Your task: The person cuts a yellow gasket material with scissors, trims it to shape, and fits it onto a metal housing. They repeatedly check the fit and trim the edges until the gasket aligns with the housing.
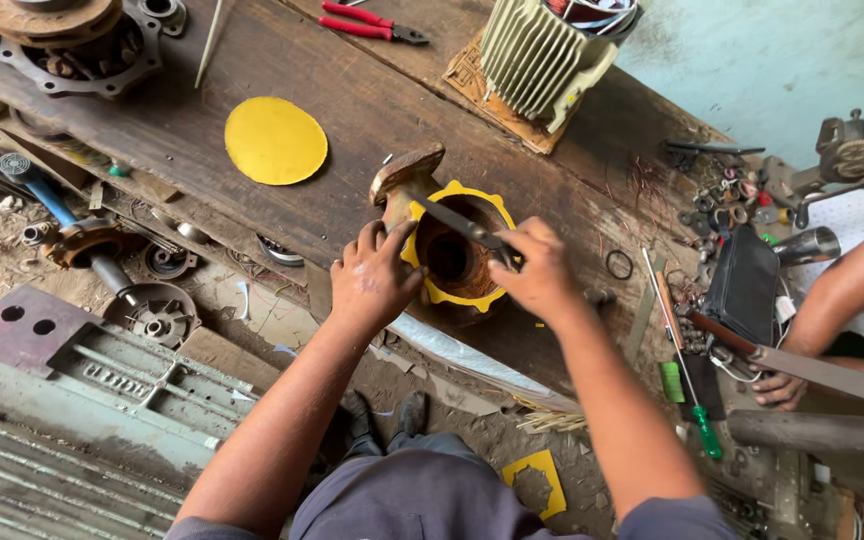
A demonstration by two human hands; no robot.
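L hand [376, 277]: cupped on rim of yellow gasket [422, 280], steadying it.
R hand [537, 272]: closed on blade tool [464, 226], tip across bore.
Motor housing [449, 255]: rusty, on desk [372, 110] edge, gasket on top.
Nearby: yellow disc [275, 140], red pliers [372, 22].

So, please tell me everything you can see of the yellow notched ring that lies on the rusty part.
The yellow notched ring looks like thin sheet, perhaps paper or plastic, cut with square notches round its outer edge. It lies flat on the rim of a rusty round housing at the edge of the wooden bench. The left hand presses its left side; the right hand holds a flat metal blade across it.
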